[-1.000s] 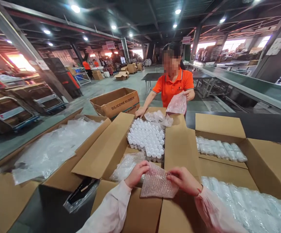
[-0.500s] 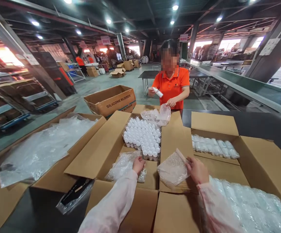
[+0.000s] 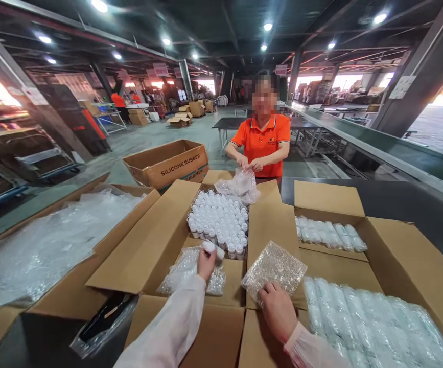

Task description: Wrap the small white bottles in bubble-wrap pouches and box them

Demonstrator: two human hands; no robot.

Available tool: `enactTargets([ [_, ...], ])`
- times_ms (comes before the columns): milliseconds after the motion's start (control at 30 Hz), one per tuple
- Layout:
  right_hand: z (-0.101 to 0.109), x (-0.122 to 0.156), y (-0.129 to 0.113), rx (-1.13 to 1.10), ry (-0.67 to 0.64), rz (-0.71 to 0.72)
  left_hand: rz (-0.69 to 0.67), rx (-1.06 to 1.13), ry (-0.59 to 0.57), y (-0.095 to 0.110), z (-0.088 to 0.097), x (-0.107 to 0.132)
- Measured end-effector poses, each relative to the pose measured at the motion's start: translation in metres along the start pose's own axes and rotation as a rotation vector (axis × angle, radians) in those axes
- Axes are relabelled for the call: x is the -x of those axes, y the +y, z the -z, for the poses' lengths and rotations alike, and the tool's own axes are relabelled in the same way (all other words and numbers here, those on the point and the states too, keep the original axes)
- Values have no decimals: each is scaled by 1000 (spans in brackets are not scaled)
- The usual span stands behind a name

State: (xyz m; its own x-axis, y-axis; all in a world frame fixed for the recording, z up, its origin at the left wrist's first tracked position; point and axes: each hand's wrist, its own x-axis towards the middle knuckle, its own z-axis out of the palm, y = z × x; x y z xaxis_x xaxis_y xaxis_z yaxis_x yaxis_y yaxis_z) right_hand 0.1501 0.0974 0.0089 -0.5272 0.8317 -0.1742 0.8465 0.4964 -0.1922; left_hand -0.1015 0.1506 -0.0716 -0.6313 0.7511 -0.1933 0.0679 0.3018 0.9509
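Left hand (image 3: 206,261) pinches a small white bottle (image 3: 213,249), light, rigid and probably slick; right hand (image 3: 278,309) grips the soft, crushable bubble-wrap bag (image 3: 274,268) by its near edge.

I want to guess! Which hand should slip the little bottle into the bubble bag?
Probably the left hand: it already grips the white bottle, while the right hand holds the bubble bag beside it.

Left hand (image 3: 206,263) raised, right hand (image 3: 278,309) lower.
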Motion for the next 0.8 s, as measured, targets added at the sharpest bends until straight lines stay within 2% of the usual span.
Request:
enactTargets([
  [33,3,5,3,-45,-17,-3,-8,50,-20,7,11,13],
  [100,9,11,9,-146,-35,-20,-20,143,-135,22,30,47],
  [133,12,12,12,-188,-34,-27,-19,192,-222,30,38,67],
  [200,15,12,16,-270,-15,-45,-2,303,-484,41,46,107],
  [300,12,7,20,-444,48,-107,3,380,-776,45,42,157],
  [400,6,5,22,-576,115,-119,-9,320,-936,33,27,178],
  [433,4,6,22,-600,132,-114,-14,253,-955,29,22,180],
  [500,2,10,21,-671,185,-110,-62,80,-914,23,15,180],
  [600,-1,20,13,-741,300,-46,-160,-56,-728,22,11,177],
  [633,-3,23,8,-733,325,11,-111,-24,-691,24,9,177],
  [667,-5,27,2,-697,345,73,2,79,-687,26,8,177],
  [733,-11,34,-7,-589,369,161,319,404,-720,30,6,177],
  [800,-18,38,-13,-499,415,156,535,692,-734,33,4,177],
])
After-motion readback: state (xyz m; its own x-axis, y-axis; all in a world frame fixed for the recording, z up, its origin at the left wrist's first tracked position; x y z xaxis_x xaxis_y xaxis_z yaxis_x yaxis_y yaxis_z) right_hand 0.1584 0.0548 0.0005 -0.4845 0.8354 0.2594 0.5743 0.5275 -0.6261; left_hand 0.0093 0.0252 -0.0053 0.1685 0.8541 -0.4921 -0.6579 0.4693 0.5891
